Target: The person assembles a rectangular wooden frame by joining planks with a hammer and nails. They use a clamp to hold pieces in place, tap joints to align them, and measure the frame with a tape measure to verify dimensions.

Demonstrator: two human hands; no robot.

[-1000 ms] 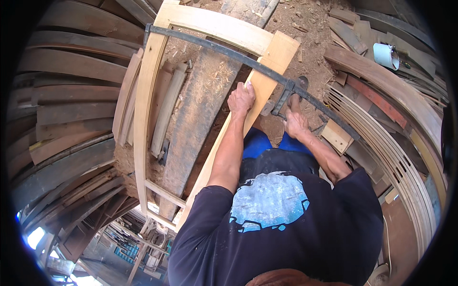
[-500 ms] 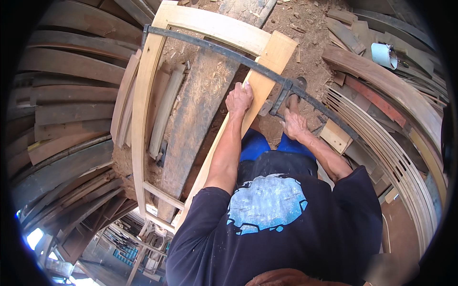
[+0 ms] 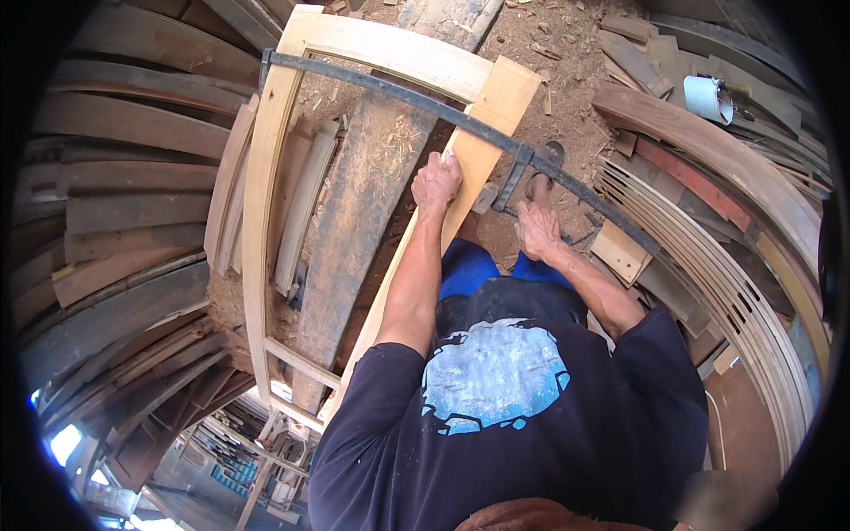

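Observation:
A pale wooden frame [image 3: 478, 164] with long side rails lies across a rough plank in front of me. My left hand [image 3: 436, 184] is closed over the inner edge of its right-hand rail. Near the frame's far end, a long dark metal bar clamp [image 3: 398, 95] spans both rails and extends past the right one. The clamp's sliding jaw [image 3: 513, 181] stands just outside that rail. Beside the jaw, my right hand [image 3: 538, 230] is closed around the clamp's screw handle, which its fingers mostly cover.
Weathered planks [image 3: 354, 195] with shavings run under the frame. Stacked boards [image 3: 133, 217] fill the left side. Thin slats [image 3: 699, 265], a wood block [image 3: 622, 252] and a white container [image 3: 707, 99] among offcuts are at right. Sawdust [image 3: 567, 80] covers the ground.
The whole view has shifted slightly. My right hand has turned a little at the clamp's screw handle, its fingers now more curled. My left hand keeps its place on the rail.

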